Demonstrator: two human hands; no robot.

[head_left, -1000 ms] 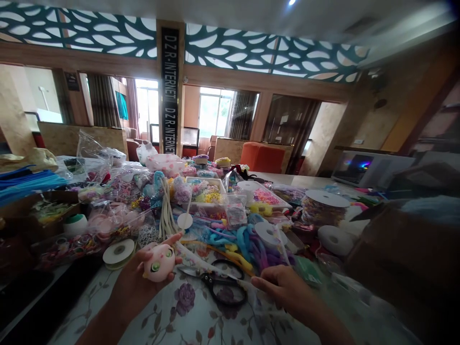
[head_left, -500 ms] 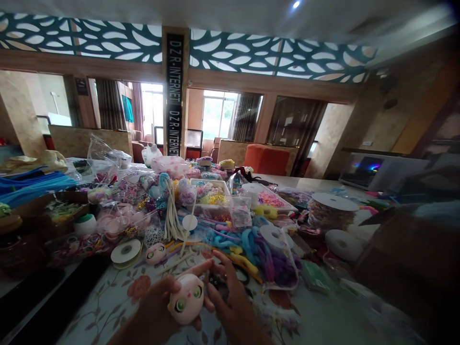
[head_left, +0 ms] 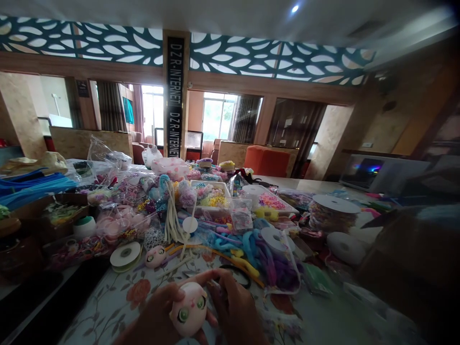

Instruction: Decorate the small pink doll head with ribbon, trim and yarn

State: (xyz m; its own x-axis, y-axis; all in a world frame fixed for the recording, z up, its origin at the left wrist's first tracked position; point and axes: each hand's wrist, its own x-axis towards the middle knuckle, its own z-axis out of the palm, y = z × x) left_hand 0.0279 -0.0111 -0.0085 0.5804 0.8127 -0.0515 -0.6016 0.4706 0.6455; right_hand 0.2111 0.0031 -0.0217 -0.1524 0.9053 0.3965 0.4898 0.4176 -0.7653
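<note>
My left hand (head_left: 154, 306) is closed around a pale pink doll head (head_left: 189, 309) with large green eyes, its face turned up toward me. Close beside it, my right hand (head_left: 235, 306) has its fingers bent inward, meeting the tip of my left index finger. Whatever those fingers pinch, if anything, is hidden. Just beyond the hands lie scissors, with a black handle loop (head_left: 239, 274) showing on the floral tablecloth (head_left: 97, 306). A second doll head (head_left: 155, 257) with green eyes rests farther back, next to a ribbon spool (head_left: 125, 255).
Blue and purple fuzzy stems (head_left: 258, 254) lie behind the hands. White trays of beads (head_left: 275, 201), several spools and plastic bags crowd the table. A green packet (head_left: 318, 279) sits at right. Dark flat strips (head_left: 61, 297) run along the left, and a large dark shape (head_left: 406, 268) fills the right.
My right hand's fingers have curled in from a more spread pose. The doll head in my left hand has shifted slightly right and down.
</note>
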